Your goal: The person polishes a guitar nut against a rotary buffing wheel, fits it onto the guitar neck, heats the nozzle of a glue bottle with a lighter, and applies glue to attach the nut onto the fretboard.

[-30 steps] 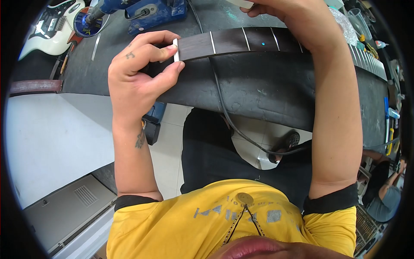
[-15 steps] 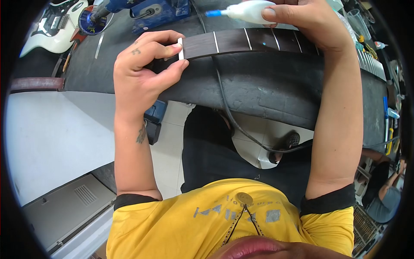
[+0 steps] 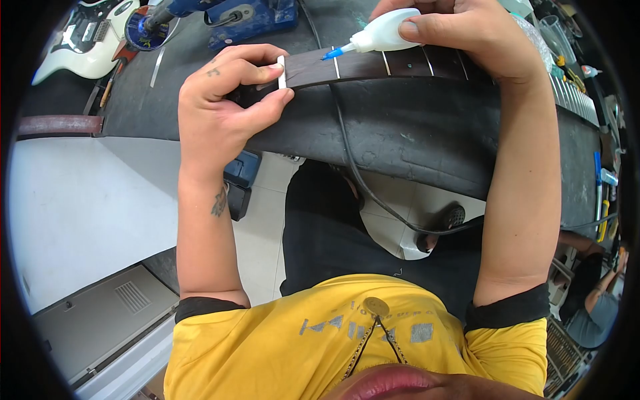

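Observation:
A dark guitar neck (image 3: 363, 65) with metal frets lies across the black bench mat. At its left end, the thumb and fingers of my left hand (image 3: 230, 93) pinch a white nut (image 3: 282, 72) standing across the fretboard. My right hand (image 3: 467, 33) grips a white squeeze bottle (image 3: 387, 31) above the neck. The bottle is tilted down to the left, its blue tip close over the wood between the nut and the first fret. Whether the tip touches the wood, I cannot tell.
A blue machine (image 3: 250, 21) stands at the back, with a black cable (image 3: 350, 150) running over the bench edge. A white guitar body (image 3: 93, 47) lies at the upper left, a slotted metal piece (image 3: 575, 100) at the right. Another person (image 3: 593, 300) is at the far right.
The white bottle has come into full view in my right hand and moved left and down, its blue tip now low over the fretboard. My left hand keeps its pinch on the nut.

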